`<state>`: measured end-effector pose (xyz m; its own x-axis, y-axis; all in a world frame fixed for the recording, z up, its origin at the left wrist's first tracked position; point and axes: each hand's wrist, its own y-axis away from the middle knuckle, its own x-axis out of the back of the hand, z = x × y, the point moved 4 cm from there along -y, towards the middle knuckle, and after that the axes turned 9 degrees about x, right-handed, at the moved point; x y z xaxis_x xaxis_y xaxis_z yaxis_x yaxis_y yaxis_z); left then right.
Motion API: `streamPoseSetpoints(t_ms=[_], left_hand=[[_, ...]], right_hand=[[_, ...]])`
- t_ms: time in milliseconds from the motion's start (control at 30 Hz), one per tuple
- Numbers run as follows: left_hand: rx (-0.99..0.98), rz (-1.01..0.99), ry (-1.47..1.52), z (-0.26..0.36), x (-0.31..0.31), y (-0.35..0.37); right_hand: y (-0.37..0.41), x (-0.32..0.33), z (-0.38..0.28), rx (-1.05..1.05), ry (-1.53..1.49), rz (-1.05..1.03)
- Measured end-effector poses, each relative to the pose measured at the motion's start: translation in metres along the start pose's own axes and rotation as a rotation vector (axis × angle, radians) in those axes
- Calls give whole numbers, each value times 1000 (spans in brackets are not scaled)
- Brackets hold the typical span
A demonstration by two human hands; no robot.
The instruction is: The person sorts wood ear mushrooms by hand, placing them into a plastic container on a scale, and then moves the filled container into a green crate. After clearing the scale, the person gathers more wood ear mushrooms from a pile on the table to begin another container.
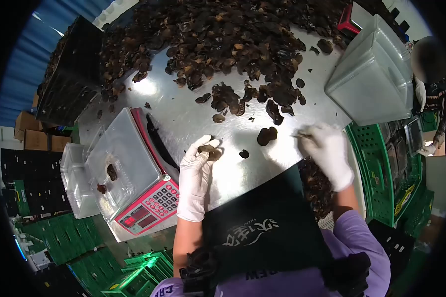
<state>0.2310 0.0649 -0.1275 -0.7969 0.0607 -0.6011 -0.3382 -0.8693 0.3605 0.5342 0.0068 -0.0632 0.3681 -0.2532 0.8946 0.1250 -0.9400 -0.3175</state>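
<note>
My left hand (195, 180), in a white glove, pinches a brownish wood ear mushroom (211, 152) between thumb and fingers over the metal table (282, 168). To its right my gloved right hand (327, 154) is closed, its fingertips blurred around a small dark smear that I cannot make out. Between the hands lie a dark wood ear piece (267, 136) and a smaller scrap (244, 154). A large heap of wood ears (223, 44) spreads over the table's far side, with loose clumps (226, 99) trailing towards me.
On the left, a red scale (153, 205) carries a clear plastic box (121, 143) with two mushroom bits. Clear stacked boxes (374, 79) stand at the right, beside green crates (376, 168). A black crate (72, 74) tilts at the back left. Another person (428, 94) is at far right.
</note>
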Motion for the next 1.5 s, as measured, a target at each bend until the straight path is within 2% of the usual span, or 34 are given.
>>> streamPoseSetpoints(t_ms=[33, 100, 167, 233, 300, 333, 367, 400, 467, 500, 533, 567, 600, 633, 733, 800, 833, 900, 933, 1033, 1067, 1100, 1133, 1167, 1200, 1267, 1367, 1433, 1467, 1500], left_hand=[[-18, -21, -19, -2, 1, 0], [-39, -28, -84, -5, 1, -1], [-61, -49, -145, -15, -13, -4], [22, -27, -124, -38, -44, -2], [294, -251, -662, -64, -95, 13], [30, -394, -858, -71, -127, 30], [-243, -534, -1045, -78, -148, 48], [-243, -532, -1047, -80, -145, 47], [-483, -442, -1267, -86, -134, 36], [-573, -241, -1406, -79, -119, 24], [-316, -74, -1518, -66, -109, 10], [-597, 143, -1527, -53, -97, 8], [-558, 210, -1713, -47, -82, -1], [-562, 260, -1748, -43, -74, -4], [-551, 292, -1804, -52, -54, -14], [-489, 330, -1675, -53, -51, -13], [-491, 329, -1678, -53, -55, -14], [-470, 308, -1335, -49, -67, -19], [-539, 286, -1391, -41, -83, -19], [-612, 219, -1422, -52, -96, -39], [-615, 215, -1415, -57, -100, -44], [-640, 187, -1531, -65, -106, -49], [-667, 157, -1645, -72, -112, -54], [-671, 151, -1636, -79, -114, -57], [-647, 120, -1706, -88, -115, -60], [-659, 59, -1801, -101, -111, -65], [-596, 33, -1712, -105, -107, -64], [-578, 57, -1639, -93, -101, -57], [-586, 119, -1482, -80, -93, -51], [-595, 169, -1321, -66, -86, -45]], right_hand=[[23, 13, 20, -88, 73, -71], [77, 19, 66, -289, 316, -405], [117, 20, 92, -393, 360, -427], [125, 25, 91, -443, 334, -439], [116, 26, 89, -410, 307, -260], [102, 29, 81, -392, 268, -164], [88, 29, 75, -391, 265, -165], [70, 32, 66, -339, 224, -68], [40, 26, 51, -248, 136, 76], [28, 20, 44, -213, 92, 124], [18, 11, 35, -155, 50, 113], [9, 0, 27, -96, 6, 101], [2, -15, 22, -56, -50, 127], [-5, -30, 18, -12, -105, 154], [-34, -58, 12, -54, -113, 177], [-46, -76, 17, -156, -50, 43], [-50, -85, 17, -112, 51, -9], [-52, -88, 21, -55, 43, 78], [-49, -83, 22, -55, 44, 82], [-26, -53, 31, -213, -569, 364], [-14, -51, 41, -287, -750, 339], [-2, -49, 50, -362, -929, 313], [9, -49, 57, -513, -1214, 343], [20, -50, 62, -665, -1498, 368], [31, -56, 79, -577, -1638, 358], [38, -52, 89, -489, -1789, 383], [34, -56, 94, -376, -2006, 403], [22, -58, 91, -435, -2072, 442], [17, -68, 98, -386, -2041, 403], [8, -69, 101, -428, -1942, 343]])
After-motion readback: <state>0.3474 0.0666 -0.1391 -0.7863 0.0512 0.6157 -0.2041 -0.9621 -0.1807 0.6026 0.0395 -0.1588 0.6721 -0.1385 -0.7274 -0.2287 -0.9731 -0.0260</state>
